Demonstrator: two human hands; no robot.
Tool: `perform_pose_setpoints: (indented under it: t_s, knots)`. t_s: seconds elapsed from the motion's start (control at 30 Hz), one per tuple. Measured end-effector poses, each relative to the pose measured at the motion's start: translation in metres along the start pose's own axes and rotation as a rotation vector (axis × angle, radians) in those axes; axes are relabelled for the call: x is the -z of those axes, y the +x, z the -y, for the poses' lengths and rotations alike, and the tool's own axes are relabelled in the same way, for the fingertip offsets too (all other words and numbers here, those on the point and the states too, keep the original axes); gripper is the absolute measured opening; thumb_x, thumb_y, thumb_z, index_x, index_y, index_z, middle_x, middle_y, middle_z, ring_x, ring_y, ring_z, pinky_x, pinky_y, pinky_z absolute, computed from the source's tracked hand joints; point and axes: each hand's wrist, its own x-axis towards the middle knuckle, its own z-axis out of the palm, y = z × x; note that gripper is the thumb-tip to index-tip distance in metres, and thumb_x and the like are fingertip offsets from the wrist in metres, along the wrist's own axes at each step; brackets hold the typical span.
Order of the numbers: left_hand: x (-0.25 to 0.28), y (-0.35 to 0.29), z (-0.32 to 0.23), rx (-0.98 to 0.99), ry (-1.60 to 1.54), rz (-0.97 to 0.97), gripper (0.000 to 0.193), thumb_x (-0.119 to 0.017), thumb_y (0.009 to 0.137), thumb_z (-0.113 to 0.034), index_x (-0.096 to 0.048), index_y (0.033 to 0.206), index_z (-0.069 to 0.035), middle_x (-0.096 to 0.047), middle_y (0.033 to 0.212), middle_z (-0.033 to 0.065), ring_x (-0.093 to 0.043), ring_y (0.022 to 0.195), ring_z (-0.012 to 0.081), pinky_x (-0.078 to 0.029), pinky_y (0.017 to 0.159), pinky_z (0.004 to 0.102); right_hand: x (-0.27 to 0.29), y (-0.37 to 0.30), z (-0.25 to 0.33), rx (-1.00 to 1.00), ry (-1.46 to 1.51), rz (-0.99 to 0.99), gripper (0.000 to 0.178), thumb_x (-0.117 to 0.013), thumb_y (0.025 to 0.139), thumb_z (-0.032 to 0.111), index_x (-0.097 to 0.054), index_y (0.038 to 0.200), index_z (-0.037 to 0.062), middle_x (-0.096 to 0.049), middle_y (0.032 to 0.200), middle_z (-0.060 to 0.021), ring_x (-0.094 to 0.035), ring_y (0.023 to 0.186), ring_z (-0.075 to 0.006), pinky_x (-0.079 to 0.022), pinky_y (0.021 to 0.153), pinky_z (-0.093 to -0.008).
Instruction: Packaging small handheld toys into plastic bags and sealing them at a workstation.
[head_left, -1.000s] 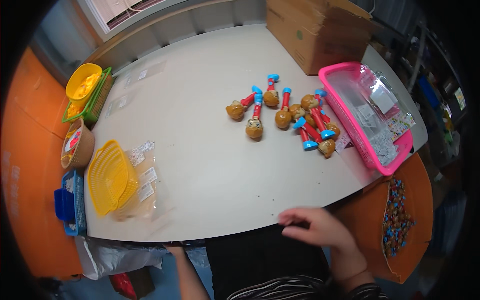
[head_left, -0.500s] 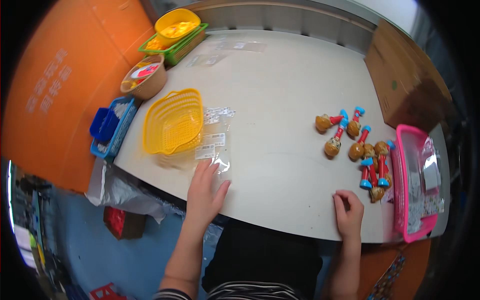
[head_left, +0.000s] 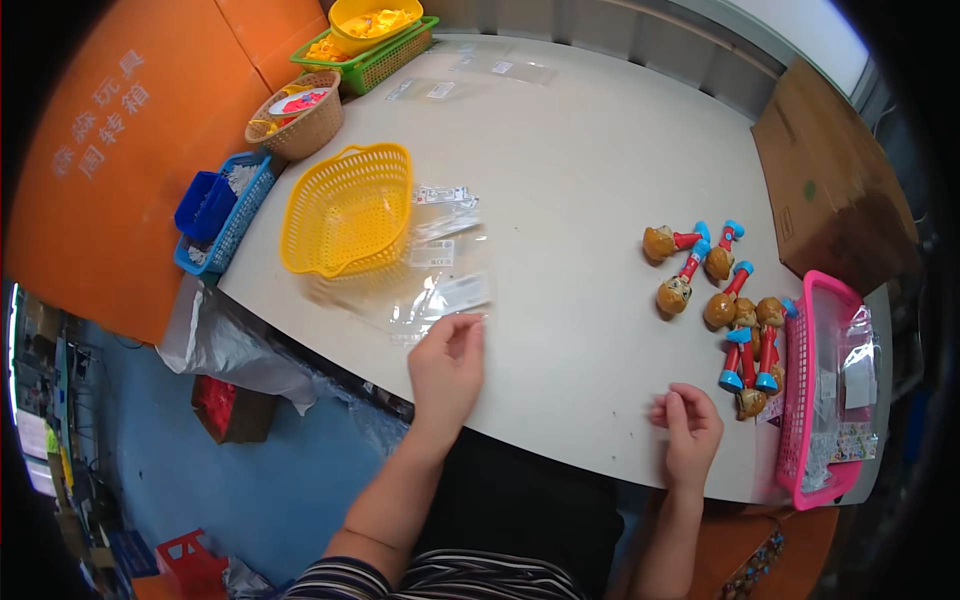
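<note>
At lower centre, the left hand (head_left: 446,368) lies loosely spread, fingertips on clear plastic bags (head_left: 437,290) beside a yellow basket (head_left: 345,210) at centre left; the film looks light, slippery, best pinched at an edge. The right hand (head_left: 686,426), lower right, is loosely curled, empty. Beyond, small toys (head_left: 722,300); bag outlines barely show.

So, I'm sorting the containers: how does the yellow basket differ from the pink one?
The yellow basket lies at the table's left, near the left hand, with nothing visibly inside; the pink basket sits at the right edge and holds clear packets. The yellow looks wider and rounder, the pink narrower and longer. Both are lattice-walled plastic.
</note>
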Motion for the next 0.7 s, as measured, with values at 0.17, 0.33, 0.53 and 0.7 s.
perform_pose_setpoints:
  t_s: [0.17, 0.33, 0.53, 0.7]
  knots:
    - [-0.025, -0.023, -0.039, 0.174, -0.366, 0.298, 0.022, -0.055, 0.099, -0.017, -0.064, 0.105, 0.003, -0.068, 0.091, 0.0091, -0.064, 0.087, 0.0123, -0.051, 0.079, 0.0274, -0.069, -0.008, 0.039, -0.404, 0.503, 0.489, 0.058, -0.055, 0.099, 0.019, -0.029, 0.146, -0.0042, -0.062, 0.121, -0.0208, -0.066, 0.103, -0.0231, -0.054, 0.088, -0.0303]
    - [-0.026, -0.030, -0.042, 0.337, -0.628, 0.459, 0.041, -0.039, 0.106, -0.030, -0.050, 0.129, 0.002, -0.059, 0.124, 0.0184, -0.056, 0.119, 0.0226, -0.044, 0.100, 0.0322, -0.095, 0.010, 0.055, -0.457, 0.459, 0.551, 0.066, -0.058, 0.097, 0.017, -0.023, 0.146, -0.0110, -0.062, 0.122, -0.0211, -0.066, 0.103, -0.0228, -0.054, 0.086, -0.0292]
    - [-0.012, -0.031, -0.024, 0.454, -0.887, 0.678, 0.049, -0.036, 0.106, -0.033, -0.035, 0.142, 0.000, -0.046, 0.141, 0.0214, -0.044, 0.133, 0.0250, -0.033, 0.112, 0.0367, -0.094, 0.002, 0.074, -0.532, 0.379, 0.499, 0.067, -0.062, 0.092, 0.006, -0.024, 0.145, -0.0121, -0.064, 0.119, -0.0208, -0.067, 0.097, -0.0189, -0.054, 0.083, -0.0267]
    - [-0.017, -0.035, -0.024, 0.548, -1.226, 0.714, 0.057, -0.039, 0.104, -0.035, -0.025, 0.148, -0.002, -0.036, 0.150, 0.0202, -0.035, 0.140, 0.0257, -0.023, 0.117, 0.0379, -0.089, -0.004, 0.056, -0.295, 0.253, 0.433, 0.067, -0.066, 0.089, 0.003, -0.029, 0.142, -0.0136, -0.067, 0.110, -0.0201, -0.067, 0.095, -0.0177, -0.054, 0.080, -0.0235]
